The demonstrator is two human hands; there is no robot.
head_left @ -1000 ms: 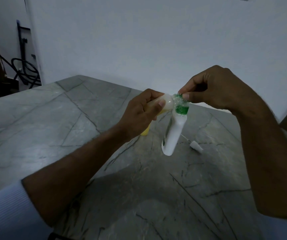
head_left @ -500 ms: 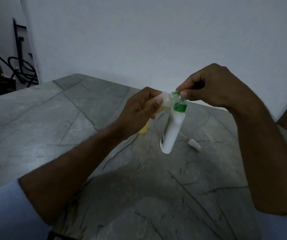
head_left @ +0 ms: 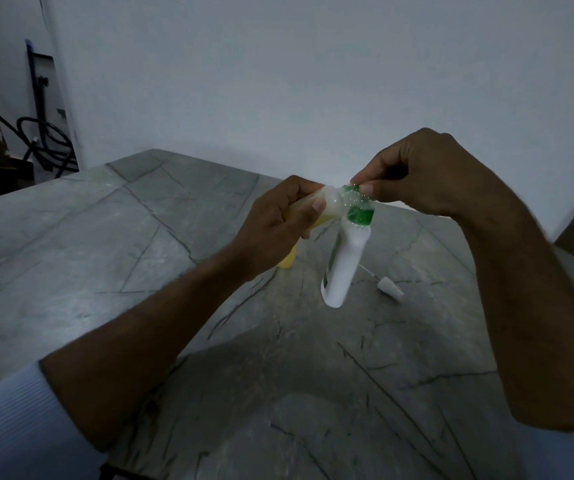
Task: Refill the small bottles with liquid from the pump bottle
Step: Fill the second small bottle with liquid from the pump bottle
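My left hand (head_left: 275, 233) grips a yellow bottle (head_left: 287, 259), tipped so its pale translucent end (head_left: 330, 202) meets the top of a small white bottle (head_left: 342, 268). That white bottle has a green neck (head_left: 360, 216) with a clear, glistening piece above it. My right hand (head_left: 424, 174) pinches this top between thumb and fingertips, and the white body hangs slanted above the table without touching it. Most of the yellow bottle is hidden by my left hand.
A small white cap with a thin tube (head_left: 389, 289) lies on the grey stone table (head_left: 105, 254) just right of the bottles. A white wall stands behind the table. Dark cables and a stand (head_left: 41, 140) sit at the far left.
Both hands keep the same grips with the two bottle tops pressed together. The pair has drifted very slightly in view; nothing was let go.
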